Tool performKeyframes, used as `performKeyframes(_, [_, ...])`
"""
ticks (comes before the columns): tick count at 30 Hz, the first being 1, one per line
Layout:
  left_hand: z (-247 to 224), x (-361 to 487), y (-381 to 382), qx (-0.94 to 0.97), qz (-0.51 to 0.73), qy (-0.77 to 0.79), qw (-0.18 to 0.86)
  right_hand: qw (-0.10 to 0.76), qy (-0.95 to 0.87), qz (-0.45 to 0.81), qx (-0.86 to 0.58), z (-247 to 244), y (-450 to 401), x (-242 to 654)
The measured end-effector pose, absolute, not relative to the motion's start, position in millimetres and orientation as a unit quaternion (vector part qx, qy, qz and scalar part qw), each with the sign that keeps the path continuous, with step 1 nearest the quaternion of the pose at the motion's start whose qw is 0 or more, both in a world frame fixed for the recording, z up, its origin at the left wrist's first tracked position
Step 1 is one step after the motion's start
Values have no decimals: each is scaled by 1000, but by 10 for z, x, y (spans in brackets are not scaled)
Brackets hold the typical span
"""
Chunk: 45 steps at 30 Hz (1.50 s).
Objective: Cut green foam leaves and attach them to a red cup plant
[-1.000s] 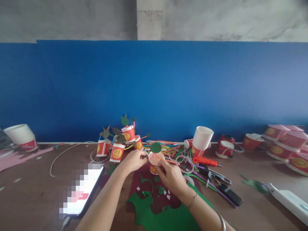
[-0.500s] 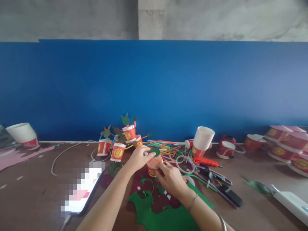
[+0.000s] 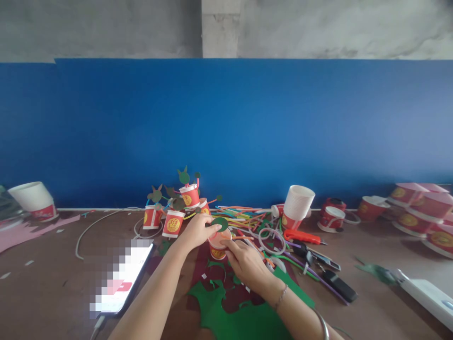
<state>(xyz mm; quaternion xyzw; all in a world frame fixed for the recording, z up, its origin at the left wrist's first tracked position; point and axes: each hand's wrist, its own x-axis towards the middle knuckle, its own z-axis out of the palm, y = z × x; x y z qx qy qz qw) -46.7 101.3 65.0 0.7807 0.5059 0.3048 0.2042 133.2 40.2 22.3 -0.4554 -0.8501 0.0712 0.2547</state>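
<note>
In the head view, a small red-and-white paper cup [image 3: 217, 251] with a gold print stands in front of me, its open mouth tipped slightly toward me. My left hand [image 3: 201, 232] is closed at the cup's far left rim, pinching a dark green paper disc [image 3: 221, 224] above the opening. My right hand [image 3: 245, 262] grips the cup's right rim between thumb and forefinger. An orange straw [image 3: 244, 237] sticks out sideways on the right of the cup. Below lies a cut-up green sheet [image 3: 240, 318] with scraps around it.
Finished-looking cup figures [image 3: 172, 224] stand back left, beside a pile of coloured straws [image 3: 240, 215]. A stack of cups [image 3: 297, 205], an orange cutter [image 3: 304, 237] and keys [image 3: 304, 252] lie right. A lit phone [image 3: 123, 283] is on the left, a white glue gun [image 3: 424, 295] far right.
Both hands, the cup and the green disc have shifted slightly left and a little nearer to me. More of the cup's printed front shows now. The grips look the same.
</note>
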Motion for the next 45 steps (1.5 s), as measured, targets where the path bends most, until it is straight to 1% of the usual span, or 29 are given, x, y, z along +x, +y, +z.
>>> performKeyframes(4, [628,-507,1057,760,292,538,219,255,-848,78,-458,216,436,1366])
performKeyframes(8, [626,-522,1075,753,287,558,198,298,-829,90,-464,181,462,1395])
performKeyframes(10, [643,-533,1063,749,277,566,204,305,-812,93,-489,182,466,1402])
performKeyframes(12, [668,-545,1041,744,266,571,221,274,-805,88,-519,208,458,1406])
performKeyframes(14, [695,-551,1015,739,258,573,242,217,-810,95,-537,245,437,1410])
performKeyframes(16, [716,-550,991,734,262,570,260,161,-822,112,-535,272,409,1411])
performKeyframes(18, [729,-543,973,727,273,569,269,128,-833,118,-525,274,380,1407])
performKeyframes(27, [713,-513,987,718,315,547,292,85,-829,148,-533,218,318,1360])
performKeyframes(33, [694,-508,995,721,336,530,292,54,-825,142,-545,335,261,1361])
performKeyframes(37, [685,-500,1002,719,366,519,282,18,-824,145,-547,371,253,1366])
performKeyframes(41, [681,-493,1009,725,402,500,251,1,-824,165,-542,360,265,1362])
performKeyframes(45, [702,-481,1011,729,440,486,196,19,-823,151,-548,385,244,1343])
